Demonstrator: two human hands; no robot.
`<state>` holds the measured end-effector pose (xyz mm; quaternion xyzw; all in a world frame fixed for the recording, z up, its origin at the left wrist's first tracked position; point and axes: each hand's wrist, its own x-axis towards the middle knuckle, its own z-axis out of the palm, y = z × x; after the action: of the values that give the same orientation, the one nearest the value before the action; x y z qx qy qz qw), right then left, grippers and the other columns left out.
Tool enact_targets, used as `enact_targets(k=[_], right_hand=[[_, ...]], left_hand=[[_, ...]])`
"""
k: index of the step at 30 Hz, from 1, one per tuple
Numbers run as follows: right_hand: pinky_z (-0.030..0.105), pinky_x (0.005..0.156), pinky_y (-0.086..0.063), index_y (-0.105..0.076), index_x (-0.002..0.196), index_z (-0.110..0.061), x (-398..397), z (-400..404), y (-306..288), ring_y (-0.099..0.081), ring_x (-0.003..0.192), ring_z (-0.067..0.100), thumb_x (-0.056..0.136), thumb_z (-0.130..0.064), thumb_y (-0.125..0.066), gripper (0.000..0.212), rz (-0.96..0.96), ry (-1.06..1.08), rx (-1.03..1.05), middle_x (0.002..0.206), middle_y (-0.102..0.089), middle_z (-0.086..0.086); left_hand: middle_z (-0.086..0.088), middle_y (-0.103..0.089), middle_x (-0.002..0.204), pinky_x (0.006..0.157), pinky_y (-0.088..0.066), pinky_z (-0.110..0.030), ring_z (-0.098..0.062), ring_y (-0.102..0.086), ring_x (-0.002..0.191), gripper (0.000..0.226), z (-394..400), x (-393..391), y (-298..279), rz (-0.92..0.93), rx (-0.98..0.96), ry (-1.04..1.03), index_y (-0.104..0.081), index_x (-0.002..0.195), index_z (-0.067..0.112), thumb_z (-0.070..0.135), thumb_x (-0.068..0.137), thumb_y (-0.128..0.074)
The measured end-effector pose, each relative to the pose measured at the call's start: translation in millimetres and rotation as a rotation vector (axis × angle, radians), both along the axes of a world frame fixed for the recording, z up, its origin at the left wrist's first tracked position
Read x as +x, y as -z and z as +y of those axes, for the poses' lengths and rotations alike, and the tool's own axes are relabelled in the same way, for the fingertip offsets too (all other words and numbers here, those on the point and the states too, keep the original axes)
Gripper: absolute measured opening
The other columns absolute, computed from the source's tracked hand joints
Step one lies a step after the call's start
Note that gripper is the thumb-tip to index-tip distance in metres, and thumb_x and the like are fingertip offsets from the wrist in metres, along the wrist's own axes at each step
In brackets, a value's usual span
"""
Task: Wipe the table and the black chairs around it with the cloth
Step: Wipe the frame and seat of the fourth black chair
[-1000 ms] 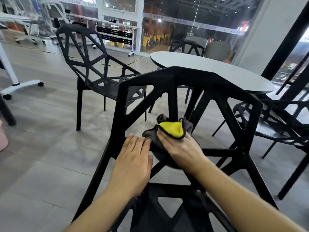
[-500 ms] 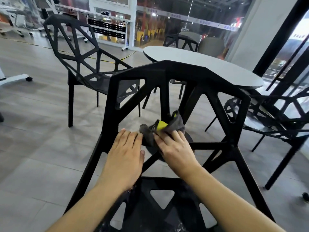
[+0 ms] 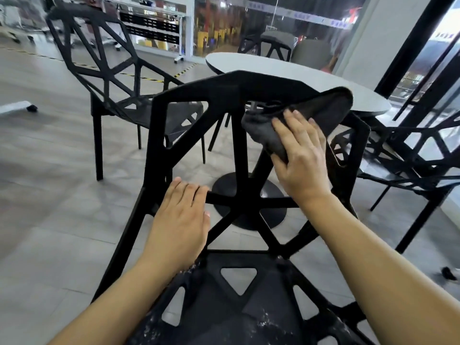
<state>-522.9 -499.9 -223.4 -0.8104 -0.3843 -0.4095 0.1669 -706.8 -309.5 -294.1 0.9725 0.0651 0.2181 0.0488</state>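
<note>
The person is working on the nearest chair (image 3: pixel 239 95), wiping its open-work backrest — the chair-cleaning part of the job, with the table (image 3: pixel 286 70) lying just beyond at about twelve o'clock. The right hand (image 3: pixel 302 165) is pressing the dark cloth (image 3: pixel 321 113) flat against the upper right struts of the backrest, at roughly one o'clock from the centre of view; the fingers are spread over the fabric and pinning it to the frame rather than bunching it. The left hand (image 3: pixel 180 222) is lying open, palm down, on a lower crossbar at about seven o'clock, holding nothing and apparently bracing the chair. The seat (image 3: pixel 249 307) at six o'clock is showing pale specks of dust, so it looks unwiped. The next move likely calls for dragging the cloth along the remaining struts, then down to that seat — keeping pressure even while the free hand is steadying the frame. Other chairs, one at ten o'clock (image 3: pixel 104 78) and one at three (image 3: pixel 410 160), are waiting.
</note>
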Motion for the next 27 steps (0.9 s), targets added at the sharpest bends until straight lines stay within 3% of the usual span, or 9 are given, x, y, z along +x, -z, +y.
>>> enact_targets(k=[2,6,10,12,17,20,23,27], right_hand=[[0.047,0.122,-0.027,-0.050,0.148,-0.008,-25,-3,49,-0.035,0.147,0.030,0.082,-0.010,-0.073,0.070,0.106,-0.088,-0.047,0.157,-0.042,0.011],[0.051,0.112,-0.037,-0.047,0.151,-0.015,-61,2,110,-0.040,0.141,0.027,0.086,-0.012,-0.073,0.070,0.164,-0.013,-0.046,0.157,-0.042,0.006],[0.051,0.100,-0.044,-0.055,0.145,-0.016,-42,-10,84,-0.047,0.118,0.031,0.088,-0.020,-0.070,0.059,0.007,0.015,-0.209,0.146,-0.052,0.011],[0.053,0.096,-0.045,-0.056,0.144,-0.019,-35,-9,65,-0.045,0.116,0.032,0.089,-0.026,-0.067,0.057,-0.006,0.068,-0.261,0.144,-0.051,0.013],[0.054,0.093,-0.042,-0.043,0.151,-0.029,-68,33,68,-0.044,0.116,0.039,0.090,-0.041,-0.064,0.066,0.245,0.382,-0.076,0.152,-0.034,0.013],[0.050,0.091,-0.043,-0.043,0.151,-0.029,-76,44,74,-0.048,0.109,0.037,0.091,-0.036,-0.065,0.064,0.323,0.438,-0.010,0.137,-0.044,0.018],[0.048,0.084,-0.046,-0.053,0.145,-0.022,-71,42,73,-0.053,0.100,0.037,0.086,-0.016,-0.072,0.062,0.235,0.416,-0.025,0.122,-0.053,0.019],[0.046,0.082,-0.045,-0.048,0.149,-0.018,-73,45,91,-0.050,0.102,0.034,0.081,-0.010,-0.076,0.074,0.178,0.433,-0.029,0.122,-0.053,0.016]], left_hand=[[-0.008,-0.052,0.135,0.124,-0.017,-0.045,-0.028,-0.042,0.133,0.045,-1,1,-1,0.021,-0.014,-0.012,-0.048,0.139,0.007,0.023,0.098,-0.042],[-0.007,-0.049,0.138,0.125,-0.014,-0.044,-0.028,-0.039,0.135,0.048,0,-1,-2,0.030,-0.013,-0.013,-0.046,0.141,0.008,0.025,0.097,-0.046],[-0.012,-0.054,0.133,0.124,-0.016,-0.046,-0.031,-0.043,0.131,0.047,-2,-1,-5,0.015,0.000,-0.005,-0.050,0.137,0.004,0.022,0.094,-0.053],[-0.014,-0.055,0.131,0.124,-0.016,-0.046,-0.034,-0.044,0.130,0.047,-1,0,-6,0.021,0.005,-0.019,-0.052,0.136,0.002,0.021,0.093,-0.055],[-0.016,-0.056,0.128,0.124,-0.016,-0.047,-0.036,-0.046,0.127,0.049,-2,0,-4,0.015,0.020,-0.010,-0.052,0.135,0.000,0.018,0.090,-0.058],[-0.016,-0.055,0.130,0.124,-0.016,-0.046,-0.036,-0.045,0.128,0.050,-2,0,-4,0.020,0.018,-0.010,-0.051,0.136,0.000,0.019,0.090,-0.058],[-0.016,-0.055,0.129,0.124,-0.016,-0.046,-0.036,-0.045,0.128,0.050,-3,-1,-5,0.018,0.023,-0.016,-0.051,0.136,0.000,0.020,0.090,-0.058],[-0.013,-0.053,0.130,0.124,-0.015,-0.045,-0.033,-0.044,0.129,0.051,-2,0,-4,0.013,0.017,-0.012,-0.050,0.136,0.002,0.021,0.089,-0.057]])
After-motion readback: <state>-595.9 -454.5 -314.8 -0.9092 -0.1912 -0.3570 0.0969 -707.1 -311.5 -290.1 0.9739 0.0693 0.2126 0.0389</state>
